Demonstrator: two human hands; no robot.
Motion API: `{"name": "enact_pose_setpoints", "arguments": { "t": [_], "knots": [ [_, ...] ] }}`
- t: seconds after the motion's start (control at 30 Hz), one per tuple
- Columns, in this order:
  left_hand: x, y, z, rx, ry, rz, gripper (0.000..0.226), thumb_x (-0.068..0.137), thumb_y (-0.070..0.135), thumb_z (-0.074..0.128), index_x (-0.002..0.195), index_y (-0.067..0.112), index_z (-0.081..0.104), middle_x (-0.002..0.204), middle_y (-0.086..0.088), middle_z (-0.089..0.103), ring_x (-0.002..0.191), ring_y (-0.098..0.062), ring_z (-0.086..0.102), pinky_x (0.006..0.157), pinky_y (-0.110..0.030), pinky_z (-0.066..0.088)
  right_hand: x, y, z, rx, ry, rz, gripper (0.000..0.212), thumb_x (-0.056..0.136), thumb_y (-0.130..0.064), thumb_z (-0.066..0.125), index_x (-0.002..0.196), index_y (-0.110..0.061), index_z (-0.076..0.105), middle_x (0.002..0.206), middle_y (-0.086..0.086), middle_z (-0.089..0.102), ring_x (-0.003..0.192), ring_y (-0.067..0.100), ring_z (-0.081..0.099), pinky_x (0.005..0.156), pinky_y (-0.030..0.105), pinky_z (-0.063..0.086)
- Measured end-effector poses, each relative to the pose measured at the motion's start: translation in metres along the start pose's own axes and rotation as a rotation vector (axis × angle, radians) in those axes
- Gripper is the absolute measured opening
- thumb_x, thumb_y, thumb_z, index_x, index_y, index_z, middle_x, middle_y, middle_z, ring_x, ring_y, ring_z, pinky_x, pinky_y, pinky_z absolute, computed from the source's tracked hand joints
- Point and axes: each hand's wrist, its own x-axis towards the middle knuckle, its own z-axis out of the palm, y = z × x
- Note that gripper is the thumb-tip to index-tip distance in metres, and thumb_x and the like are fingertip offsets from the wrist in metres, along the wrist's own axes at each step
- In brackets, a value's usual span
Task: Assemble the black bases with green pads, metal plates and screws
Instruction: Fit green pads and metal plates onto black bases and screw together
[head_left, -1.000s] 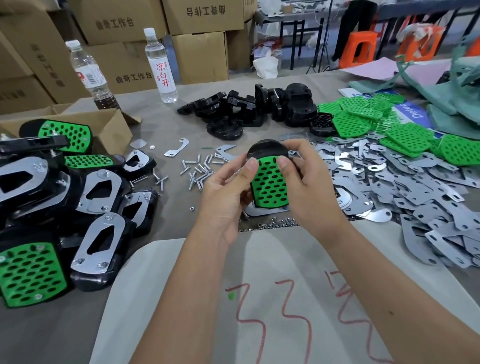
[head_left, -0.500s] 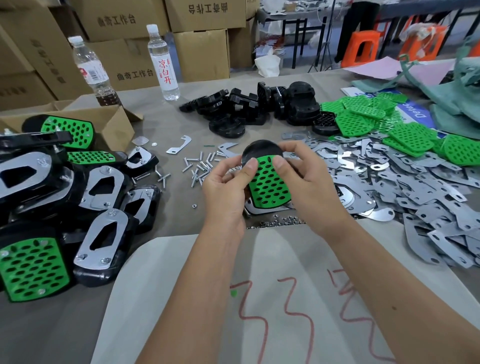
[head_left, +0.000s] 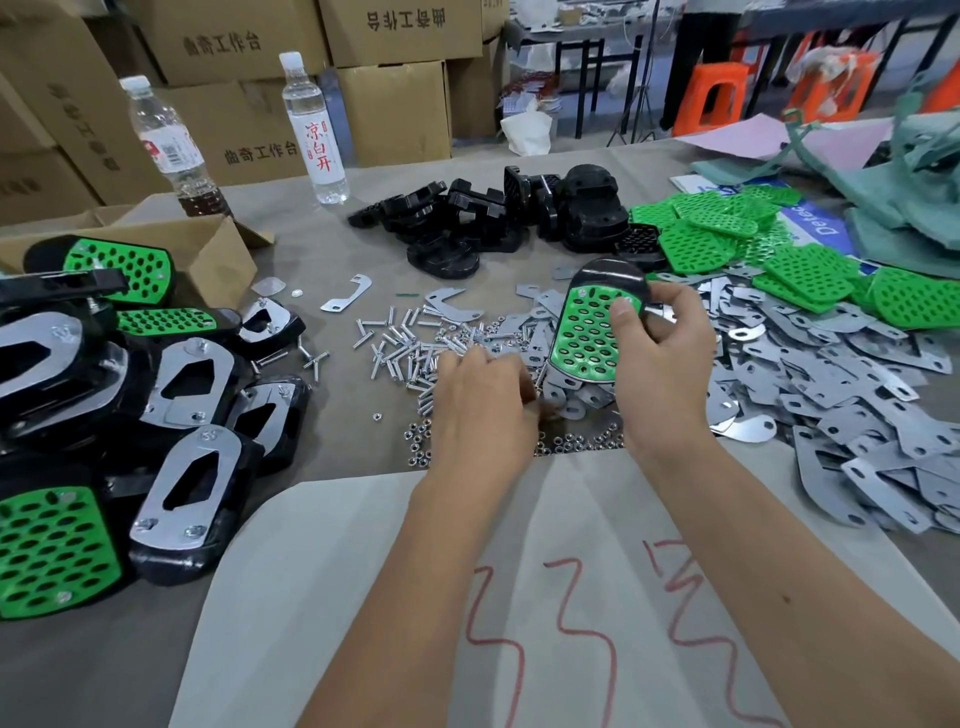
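Right grip (head_left: 657, 358) curled round black base (head_left: 613, 275) with green pad (head_left: 584, 338), thumb on pad; left grip (head_left: 480, 400) reaching into screws (head_left: 400, 348), fingers hidden, state unclear.

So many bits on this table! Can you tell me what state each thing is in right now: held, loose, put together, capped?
Black base with green pad: held up by the right hand.
Left hand: down at the screws, fingers hidden.
Finished pieces: plates screwed on, heaped at left.
Metal plates: loose pile.
Green pads: loose, unmounted.
Bare black bases: unassembled.
Water bottles: upright, capped.
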Motion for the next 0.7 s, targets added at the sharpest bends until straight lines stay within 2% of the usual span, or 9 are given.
{"name": "enact_pose_setpoints", "arguments": {
  "t": [0.07,0.13,0.23,0.3,0.33,0.4,0.5,0.6,0.7],
  "knots": [
    [0.001,-0.002,-0.003,0.025,-0.043,0.011,0.011,0.097,0.034,0.07,0.1,0.023,0.071,0.108,-0.003,0.057,0.113,-0.027,0.042,0.097,-0.04,0.04,0.0,0.0,0.0,0.003,-0.008,0.01,0.01,0.101,-0.02,0.064,0.102,-0.027,0.058,0.058,-0.007,0.051,0.051,0.007,0.039,0.048,0.022,0.035],
    [0.0,-0.004,-0.004,-0.053,-0.008,-0.008,0.008,0.099,0.027,0.067,0.094,0.021,0.067,0.1,-0.001,0.061,0.108,-0.026,0.05,0.092,-0.042,0.043,0.0,0.001,0.0,0.01,-0.011,0.027,0.01,0.1,-0.02,0.065,0.102,-0.028,0.058,0.055,-0.011,0.05,0.049,0.006,0.039,0.049,0.022,0.036],
    [0.004,-0.013,-0.007,-0.507,0.138,-0.154,0.014,0.098,0.012,0.067,0.099,0.025,0.06,0.08,0.005,0.067,0.08,-0.012,0.064,0.075,-0.033,0.047,-0.001,-0.002,0.0,0.001,-0.064,0.039,0.011,0.1,-0.02,0.065,0.101,-0.028,0.058,0.055,-0.011,0.057,0.053,0.006,0.05,0.051,0.022,0.043],
    [0.004,-0.019,-0.012,-0.718,0.208,-0.148,0.033,0.098,0.006,0.064,0.119,0.031,0.065,0.078,0.007,0.072,0.072,-0.001,0.063,0.074,-0.022,0.047,-0.005,-0.005,0.001,-0.006,-0.125,0.048,0.011,0.1,-0.02,0.066,0.102,-0.026,0.058,0.065,-0.003,0.07,0.062,0.01,0.064,0.052,0.024,0.05],
    [0.005,-0.02,-0.013,-0.773,0.227,-0.126,0.037,0.097,0.003,0.063,0.122,0.029,0.069,0.079,0.006,0.073,0.071,0.0,0.064,0.076,-0.021,0.049,-0.006,-0.006,0.002,-0.008,-0.156,0.049,0.011,0.1,-0.019,0.066,0.103,-0.026,0.058,0.072,0.002,0.074,0.065,0.012,0.067,0.052,0.025,0.052],
    [0.005,-0.018,-0.014,-0.87,0.252,-0.084,0.03,0.096,0.001,0.063,0.107,0.024,0.077,0.078,0.003,0.075,0.067,-0.006,0.064,0.075,-0.028,0.053,-0.01,-0.005,0.003,-0.023,-0.206,0.041,0.01,0.098,-0.023,0.067,0.103,-0.027,0.058,0.08,0.012,0.075,0.066,0.018,0.064,0.055,0.034,0.054],
    [0.002,-0.012,-0.013,-1.001,0.235,-0.058,0.022,0.091,0.0,0.073,0.085,0.021,0.075,0.078,-0.003,0.078,0.065,-0.016,0.07,0.07,-0.033,0.06,-0.011,-0.006,0.004,-0.028,-0.205,0.039,0.011,0.095,-0.029,0.065,0.103,-0.029,0.057,0.086,0.019,0.074,0.071,0.03,0.065,0.068,0.055,0.057],
    [0.0,-0.008,-0.011,-0.988,0.202,-0.033,0.021,0.084,0.003,0.082,0.077,0.022,0.077,0.076,0.0,0.077,0.068,-0.017,0.071,0.072,-0.035,0.06,-0.01,-0.008,0.005,0.019,-0.152,0.06,0.012,0.095,-0.028,0.065,0.103,-0.028,0.057,0.085,0.011,0.075,0.08,0.033,0.072,0.074,0.054,0.06],
    [-0.001,-0.005,-0.008,-0.966,0.186,-0.046,0.02,0.08,0.004,0.086,0.075,0.021,0.078,0.068,0.003,0.072,0.063,-0.014,0.062,0.067,-0.039,0.057,-0.01,-0.009,0.005,0.066,-0.127,0.074,0.016,0.093,-0.029,0.066,0.105,-0.024,0.056,0.091,0.018,0.076,0.088,0.042,0.072,0.076,0.062,0.059]
  ]
}}
